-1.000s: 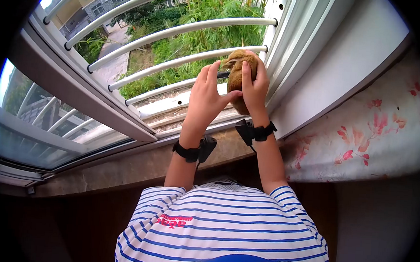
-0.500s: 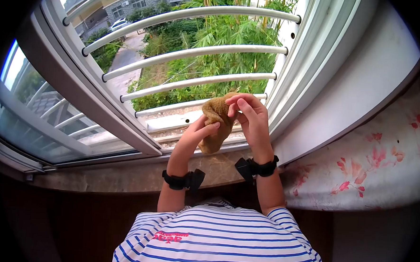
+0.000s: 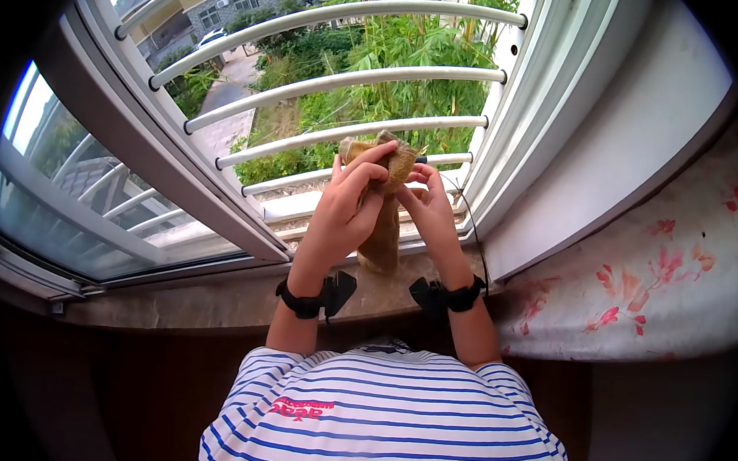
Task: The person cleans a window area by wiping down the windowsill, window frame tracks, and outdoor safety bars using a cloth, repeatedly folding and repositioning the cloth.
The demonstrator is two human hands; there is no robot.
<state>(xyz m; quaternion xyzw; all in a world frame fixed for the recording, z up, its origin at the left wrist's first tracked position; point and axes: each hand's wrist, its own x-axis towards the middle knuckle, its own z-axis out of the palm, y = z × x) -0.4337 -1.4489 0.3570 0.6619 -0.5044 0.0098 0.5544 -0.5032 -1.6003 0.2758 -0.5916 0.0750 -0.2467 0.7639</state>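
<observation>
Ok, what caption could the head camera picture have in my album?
Left hand holding a brown cloth, right hand close by, before white window bars.

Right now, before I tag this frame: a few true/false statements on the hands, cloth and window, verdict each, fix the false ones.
1. The left hand holds the brown cloth. True.
2. The right hand lies flat on the marble. False: the right hand is raised beside the cloth; whether it grips it is hard to tell.
3. Part of the cloth hangs below the left hand's fingers. True.
4. The window bars are black. False: the bars are white.
5. The shirt has blue stripes. True.
6. Only one wrist wears a black strap. False: both wrists wear one.
</observation>
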